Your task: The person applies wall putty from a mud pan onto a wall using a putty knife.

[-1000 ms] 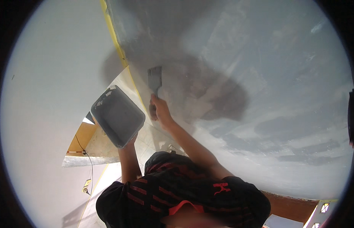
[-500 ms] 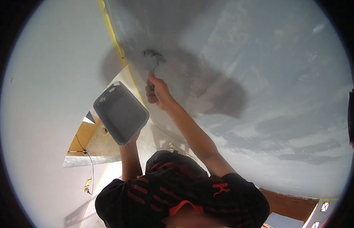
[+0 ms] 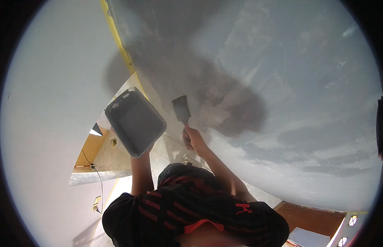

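Observation:
My left hand point(image 3: 148, 150) supports a dark grey rectangular tray point(image 3: 136, 121) from below, near its lower end. Most of its fingers are hidden behind the tray. Pale, dried smears mark the tray's upper left rim. In my right hand point(image 3: 193, 139), closed around the handle, is a putty knife point(image 3: 181, 109) with a wide flat blade pointing up. The blade is dark toward its tip and stands to the right of the tray, apart from it. Behind it spreads a large grey, patchy surface point(image 3: 290, 94), with lighter and darker smears.
Yellow tape point(image 3: 117, 35) runs along the grey surface's left edge, beside a smooth white panel point(image 3: 55, 82). Below the tray, an opening shows brown board point(image 3: 95, 150) and a hanging cable point(image 3: 101, 183). A brown panel point(image 3: 308, 220) lies at lower right.
My right hand has drawn down and to the right, taking the putty knife away from the upper part of the grey surface. The tray has shifted slightly right.

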A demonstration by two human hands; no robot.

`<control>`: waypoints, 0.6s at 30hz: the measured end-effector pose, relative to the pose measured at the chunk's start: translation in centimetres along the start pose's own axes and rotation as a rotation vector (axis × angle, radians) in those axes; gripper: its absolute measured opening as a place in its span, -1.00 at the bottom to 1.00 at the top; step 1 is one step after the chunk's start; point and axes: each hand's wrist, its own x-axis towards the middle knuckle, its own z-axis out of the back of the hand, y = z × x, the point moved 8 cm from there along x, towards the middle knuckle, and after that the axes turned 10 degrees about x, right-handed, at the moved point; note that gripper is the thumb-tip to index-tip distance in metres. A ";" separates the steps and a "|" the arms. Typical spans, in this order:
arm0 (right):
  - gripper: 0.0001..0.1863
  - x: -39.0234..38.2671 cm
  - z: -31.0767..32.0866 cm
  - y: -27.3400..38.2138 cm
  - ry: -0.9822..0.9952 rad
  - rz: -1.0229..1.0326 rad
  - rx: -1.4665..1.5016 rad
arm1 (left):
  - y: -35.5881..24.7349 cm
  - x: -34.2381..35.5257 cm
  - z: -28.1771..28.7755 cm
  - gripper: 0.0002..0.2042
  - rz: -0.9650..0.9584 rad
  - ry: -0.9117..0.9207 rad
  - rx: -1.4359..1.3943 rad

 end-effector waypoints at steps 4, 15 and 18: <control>-0.43 -1.3 -1.3 4.3 -0.006 0.190 0.011 | 1.2 0.5 -1.1 -0.38 0.102 -0.033 -0.074; -0.42 5.3 -7.2 10.2 0.067 0.252 0.046 | 0.8 1.2 -2.0 -0.37 0.081 -0.058 -0.089; -0.42 5.7 -8.0 11.2 0.115 0.268 -0.016 | 1.1 1.1 -2.3 -0.36 0.115 -0.050 -0.147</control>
